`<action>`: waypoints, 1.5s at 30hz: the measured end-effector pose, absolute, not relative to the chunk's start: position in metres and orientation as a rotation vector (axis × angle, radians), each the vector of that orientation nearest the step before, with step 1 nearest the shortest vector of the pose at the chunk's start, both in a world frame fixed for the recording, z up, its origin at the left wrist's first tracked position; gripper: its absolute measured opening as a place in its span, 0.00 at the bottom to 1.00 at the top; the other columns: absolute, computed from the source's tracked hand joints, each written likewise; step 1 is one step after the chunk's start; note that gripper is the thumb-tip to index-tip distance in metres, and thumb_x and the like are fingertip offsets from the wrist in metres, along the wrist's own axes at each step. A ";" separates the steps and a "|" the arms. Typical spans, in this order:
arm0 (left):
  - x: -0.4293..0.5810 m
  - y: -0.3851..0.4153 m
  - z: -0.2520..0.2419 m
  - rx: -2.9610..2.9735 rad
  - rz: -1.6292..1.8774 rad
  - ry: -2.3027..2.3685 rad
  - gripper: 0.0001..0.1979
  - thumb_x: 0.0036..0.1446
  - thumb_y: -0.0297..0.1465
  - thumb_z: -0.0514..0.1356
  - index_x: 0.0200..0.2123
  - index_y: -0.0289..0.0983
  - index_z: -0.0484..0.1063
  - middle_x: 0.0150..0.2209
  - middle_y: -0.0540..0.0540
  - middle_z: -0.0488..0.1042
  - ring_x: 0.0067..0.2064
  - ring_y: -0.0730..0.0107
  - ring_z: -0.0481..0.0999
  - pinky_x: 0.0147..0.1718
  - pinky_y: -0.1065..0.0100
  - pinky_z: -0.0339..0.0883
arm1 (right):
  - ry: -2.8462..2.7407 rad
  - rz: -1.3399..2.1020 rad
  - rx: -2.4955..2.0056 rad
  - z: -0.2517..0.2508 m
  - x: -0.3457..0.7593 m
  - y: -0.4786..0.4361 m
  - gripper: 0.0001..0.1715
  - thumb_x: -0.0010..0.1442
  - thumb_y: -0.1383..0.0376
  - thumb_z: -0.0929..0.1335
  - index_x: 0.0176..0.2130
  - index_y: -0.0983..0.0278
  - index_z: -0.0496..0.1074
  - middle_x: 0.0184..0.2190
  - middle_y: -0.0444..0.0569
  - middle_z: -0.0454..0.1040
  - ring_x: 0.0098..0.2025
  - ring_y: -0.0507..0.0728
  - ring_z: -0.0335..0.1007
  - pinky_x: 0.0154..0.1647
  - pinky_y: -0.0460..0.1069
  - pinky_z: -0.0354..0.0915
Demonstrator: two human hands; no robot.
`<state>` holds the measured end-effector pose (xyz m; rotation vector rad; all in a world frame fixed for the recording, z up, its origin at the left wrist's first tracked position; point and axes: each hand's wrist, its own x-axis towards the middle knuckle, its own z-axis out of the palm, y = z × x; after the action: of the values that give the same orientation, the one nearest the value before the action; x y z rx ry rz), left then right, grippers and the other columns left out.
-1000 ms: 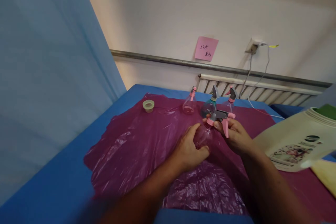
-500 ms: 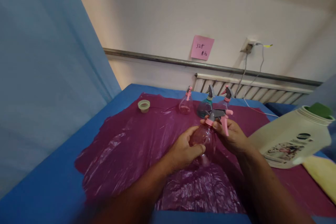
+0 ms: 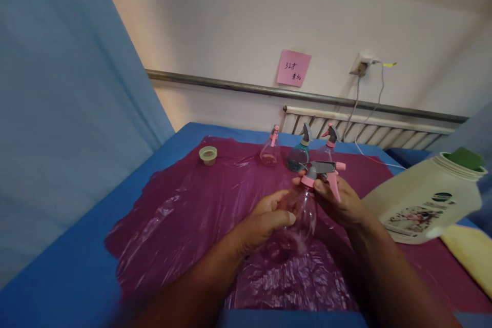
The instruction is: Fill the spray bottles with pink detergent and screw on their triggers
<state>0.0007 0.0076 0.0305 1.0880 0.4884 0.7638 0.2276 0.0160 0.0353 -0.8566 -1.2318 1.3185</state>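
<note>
My left hand (image 3: 263, 220) wraps round the body of a clear spray bottle (image 3: 303, 215) lifted a little above the purple plastic sheet (image 3: 184, 215). My right hand (image 3: 340, 202) pinches the bottle's pink collar just under its grey and pink trigger head (image 3: 325, 170). The bottle tilts slightly toward me. Behind it stand three more spray bottles: a pink-tinted bottle (image 3: 269, 149), a teal bottle (image 3: 299, 154) and a clear bottle (image 3: 329, 143).
A large cream jug (image 3: 426, 205) with a green cap lies on its side at the right, a yellow cloth (image 3: 471, 251) beside it. A small green cup (image 3: 208, 154) sits at the sheet's far left. A blue curtain (image 3: 57, 113) hangs left; a radiator (image 3: 369, 130) runs along the wall.
Both hands have lifted the spray bottle slightly off the sheet and tilted it. The view has drifted a little to the right and up.
</note>
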 end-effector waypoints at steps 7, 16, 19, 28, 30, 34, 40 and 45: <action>0.006 0.005 0.035 1.215 0.834 0.696 0.35 0.49 0.30 0.69 0.63 0.37 0.74 0.50 0.43 0.82 0.47 0.61 0.81 0.45 0.64 0.71 | -1.121 1.311 -0.974 0.034 0.223 0.020 0.26 0.52 0.46 0.86 0.43 0.59 0.88 0.43 0.57 0.88 0.51 0.70 0.85 0.55 0.64 0.78; 0.012 -0.001 0.016 1.644 1.083 1.010 0.37 0.55 0.28 0.68 0.68 0.43 0.69 0.63 0.41 0.79 0.60 0.50 0.81 0.60 0.50 0.76 | -1.048 1.275 -0.991 0.034 0.212 0.023 0.28 0.44 0.50 0.89 0.40 0.59 0.86 0.41 0.51 0.88 0.45 0.63 0.84 0.51 0.58 0.78; 0.010 0.000 0.009 1.862 1.191 1.059 0.38 0.55 0.28 0.69 0.69 0.43 0.68 0.67 0.39 0.75 0.68 0.47 0.74 0.70 0.44 0.68 | -1.020 1.244 -1.007 0.030 0.208 0.025 0.30 0.42 0.51 0.90 0.40 0.59 0.84 0.41 0.50 0.87 0.43 0.62 0.82 0.51 0.57 0.77; 0.005 0.004 0.011 2.050 1.193 0.914 0.39 0.56 0.25 0.68 0.70 0.45 0.67 0.67 0.42 0.75 0.67 0.50 0.75 0.68 0.47 0.69 | -0.982 1.258 -0.885 0.027 0.192 0.019 0.30 0.45 0.51 0.89 0.40 0.57 0.79 0.36 0.45 0.82 0.37 0.59 0.78 0.42 0.54 0.74; 0.005 0.003 0.013 2.054 1.180 0.887 0.39 0.55 0.25 0.68 0.70 0.46 0.68 0.66 0.42 0.76 0.67 0.49 0.75 0.68 0.48 0.69 | -0.978 1.248 -0.896 0.027 0.192 0.018 0.31 0.45 0.52 0.89 0.41 0.56 0.77 0.34 0.42 0.79 0.34 0.56 0.74 0.38 0.52 0.71; 0.008 -0.001 0.015 2.007 1.148 0.856 0.41 0.56 0.24 0.69 0.72 0.47 0.67 0.68 0.42 0.75 0.68 0.49 0.75 0.70 0.47 0.67 | -1.105 1.211 -0.925 0.023 0.195 0.017 0.24 0.54 0.49 0.85 0.36 0.56 0.75 0.32 0.42 0.77 0.34 0.56 0.72 0.38 0.52 0.69; 0.016 0.000 0.012 1.618 1.086 0.945 0.39 0.55 0.25 0.69 0.70 0.46 0.69 0.67 0.42 0.78 0.64 0.51 0.80 0.65 0.49 0.74 | -1.228 1.120 -1.064 0.027 0.197 0.016 0.25 0.58 0.45 0.83 0.43 0.57 0.81 0.36 0.47 0.82 0.38 0.61 0.76 0.43 0.55 0.72; 0.016 0.003 0.017 1.454 1.108 1.016 0.37 0.54 0.26 0.71 0.68 0.42 0.70 0.65 0.40 0.79 0.64 0.50 0.81 0.66 0.49 0.73 | -1.087 1.353 -0.865 0.040 0.194 0.011 0.24 0.60 0.49 0.81 0.52 0.56 0.86 0.52 0.52 0.87 0.55 0.67 0.81 0.60 0.59 0.72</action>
<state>0.0161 0.0030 0.0172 1.4535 1.0162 1.1080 0.1944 0.0106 0.0398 -0.8650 -1.0866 1.3532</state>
